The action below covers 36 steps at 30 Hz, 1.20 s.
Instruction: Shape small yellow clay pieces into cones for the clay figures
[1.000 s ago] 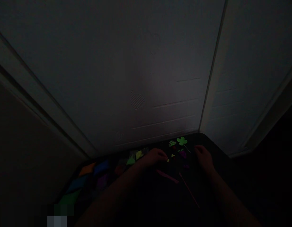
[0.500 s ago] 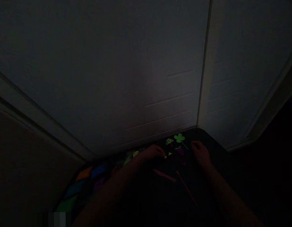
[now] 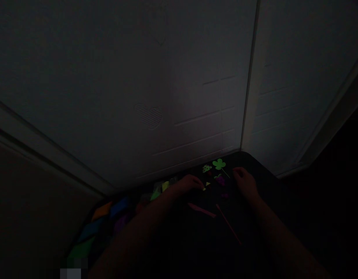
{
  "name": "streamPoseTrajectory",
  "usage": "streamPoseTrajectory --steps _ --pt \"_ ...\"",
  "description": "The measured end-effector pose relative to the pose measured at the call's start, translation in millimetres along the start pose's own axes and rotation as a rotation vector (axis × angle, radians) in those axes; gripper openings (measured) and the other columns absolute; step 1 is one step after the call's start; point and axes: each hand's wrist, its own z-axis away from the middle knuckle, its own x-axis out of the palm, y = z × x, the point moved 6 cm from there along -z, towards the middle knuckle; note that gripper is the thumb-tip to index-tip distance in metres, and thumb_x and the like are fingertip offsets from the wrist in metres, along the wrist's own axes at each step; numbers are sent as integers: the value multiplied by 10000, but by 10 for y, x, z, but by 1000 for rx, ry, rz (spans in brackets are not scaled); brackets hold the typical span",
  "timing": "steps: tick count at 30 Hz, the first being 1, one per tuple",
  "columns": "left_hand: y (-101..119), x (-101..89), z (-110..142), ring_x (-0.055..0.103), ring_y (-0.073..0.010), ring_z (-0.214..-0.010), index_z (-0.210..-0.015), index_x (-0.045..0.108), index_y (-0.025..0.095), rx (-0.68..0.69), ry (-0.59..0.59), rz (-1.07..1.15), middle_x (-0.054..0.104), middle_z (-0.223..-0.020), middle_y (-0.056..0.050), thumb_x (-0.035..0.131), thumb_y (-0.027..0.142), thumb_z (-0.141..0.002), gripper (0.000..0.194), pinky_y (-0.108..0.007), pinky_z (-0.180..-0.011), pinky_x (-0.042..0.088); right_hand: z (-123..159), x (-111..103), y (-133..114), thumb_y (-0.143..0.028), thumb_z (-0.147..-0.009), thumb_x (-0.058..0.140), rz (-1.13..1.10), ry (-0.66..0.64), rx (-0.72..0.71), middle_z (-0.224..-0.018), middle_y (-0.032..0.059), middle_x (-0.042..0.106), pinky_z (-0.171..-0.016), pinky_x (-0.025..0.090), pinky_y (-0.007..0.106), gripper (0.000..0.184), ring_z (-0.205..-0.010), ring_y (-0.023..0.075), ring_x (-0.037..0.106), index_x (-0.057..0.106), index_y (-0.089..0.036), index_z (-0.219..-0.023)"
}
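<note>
The scene is very dark. My left hand (image 3: 188, 184) rests on a black table (image 3: 254, 162), its fingers curled together near a tiny yellow piece (image 3: 207, 185). My right hand (image 3: 245, 183) lies to the right, fingers bent down on the table, and what is under them is hidden. Between and beyond the hands lie small shapes: a green clover with a stem (image 3: 219, 164), a green spotted piece (image 3: 207, 168) and a purple grape-like piece (image 3: 220, 179). A pink tool (image 3: 202, 210) and a thin pink stick (image 3: 228, 224) lie nearer to me.
Coloured blocks or packets in orange (image 3: 101, 211), blue (image 3: 118, 206), green (image 3: 80, 250) and yellow-green (image 3: 161, 188) sit at the table's left. A pale panelled wall (image 3: 167, 97) with embossed hearts rises right behind the table, meeting another wall at the corner (image 3: 248, 97).
The view has tilted, so everything sits a little higher and further left in the picture. Both hands keep their places beside the small shapes.
</note>
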Motion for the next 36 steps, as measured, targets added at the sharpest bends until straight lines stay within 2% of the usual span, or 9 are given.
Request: streamPoseTrajectory --steps 19,24,27,29,31,34,36 --pt "-94 -22 -20 626 -196 -921 -978 631 120 -14 44 54 662 -974 -52 590 345 -842 266 -416 -857 494 9 -15 -9 -343 -893 534 -10 5 5 -1079 66 619 -819 512 397 274 -937 177 611 583 -151 -1082" --pt "-79 -46 0 621 -193 -934 -980 623 121 -20 119 89 654 -1005 -59 581 336 -850 254 -412 -852 499 5 -31 -7 -343 -892 536 -21 11 10 -1084 67 616 -820 511 399 279 -941 180 610 581 -150 -1089" --pt "-40 -116 32 628 -177 -885 -976 619 119 -21 227 115 657 -973 -58 566 344 -859 259 -395 -817 509 9 -52 0 -344 -893 535 -26 17 4 -1077 66 618 -809 516 393 280 -929 177 613 580 -149 -1089" --pt "-5 -210 123 633 -173 -842 -982 625 122 -16 331 132 670 -933 -57 551 362 -861 279 -375 -792 505 4 -69 16 -344 -892 535 -21 24 -1 -1073 65 618 -805 517 390 277 -925 175 613 582 -149 -1083" --pt "17 -315 318 638 -186 -842 -969 654 140 -2 438 140 692 -903 -50 561 386 -834 296 -343 -795 485 -8 -86 39 -344 -892 536 -17 34 -13 -1072 65 618 -803 517 389 276 -925 176 612 582 -149 -1080" --pt "-45 -394 820 628 -213 -941 -897 706 193 13 569 120 714 -945 -30 622 403 -752 268 -295 -853 444 -36 -95 80 -344 -891 538 -14 41 -33 -1068 64 617 -798 518 388 280 -919 175 613 579 -147 -1086" --pt "-189 -360 1244 636 -221 -929 -872 719 209 -13 639 95 720 -932 -25 612 409 -743 261 -296 -839 451 -55 -91 109 -345 -890 538 -10 40 -36 -1062 63 618 -793 518 386 282 -910 173 614 579 -147 -1086"
